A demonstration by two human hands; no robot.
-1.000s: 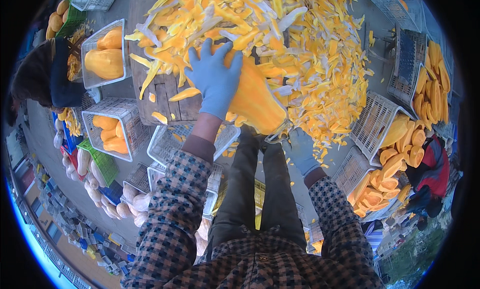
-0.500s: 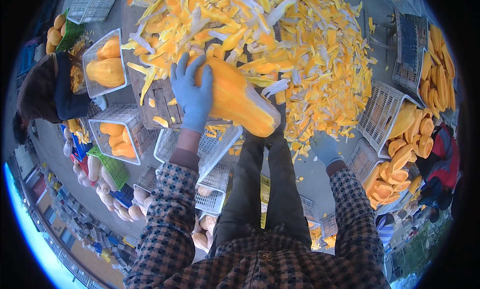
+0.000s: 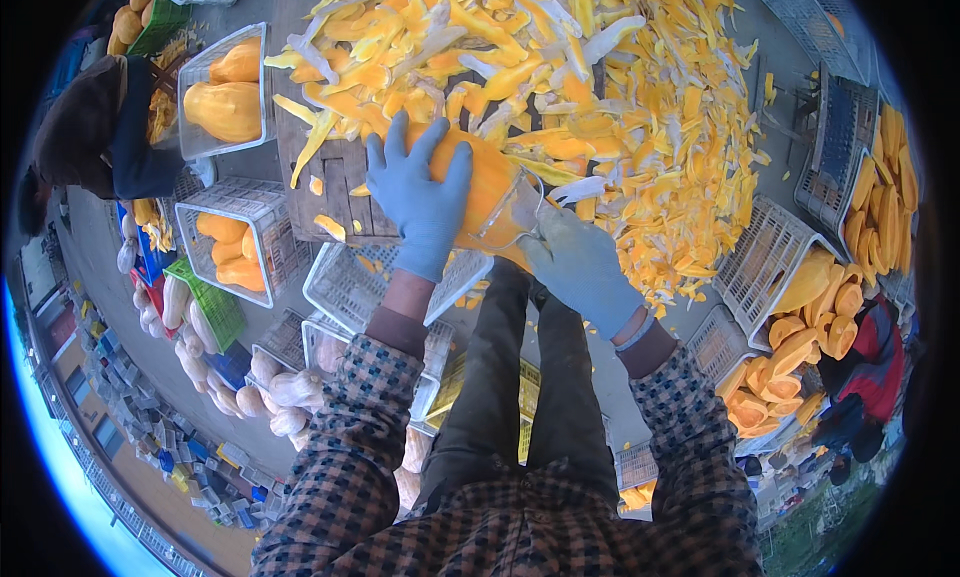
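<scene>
A large orange squash [image 3: 484, 192], mostly peeled, lies slanted at the near edge of the wooden table [image 3: 340, 192]. My left hand [image 3: 423, 199], in a blue-grey glove, grips its upper left side with the fingers spread over it. At the squash's near right end my right hand [image 3: 583, 269], gloved alike, is closed round a peeler [image 3: 541, 199]. Only the peeler's thin metal loop shows, against the squash; its handle is hidden in my fist. Yellow and pale peel strips [image 3: 470, 52] lie heaped just beyond both hands.
A deep bank of peelings [image 3: 690, 147] spreads to the right. White crates of peeled squash [image 3: 222, 107] stand at left; a tilted crate [image 3: 765, 257] with cut halves stands at right. Beneath my left forearm is another white crate [image 3: 345, 282]. A person [image 3: 90, 132] bends at far left.
My right hand has come up from low beside the peelings onto the squash's near end, with the peeler. My left hand keeps its hold, and the squash has turned slightly.
</scene>
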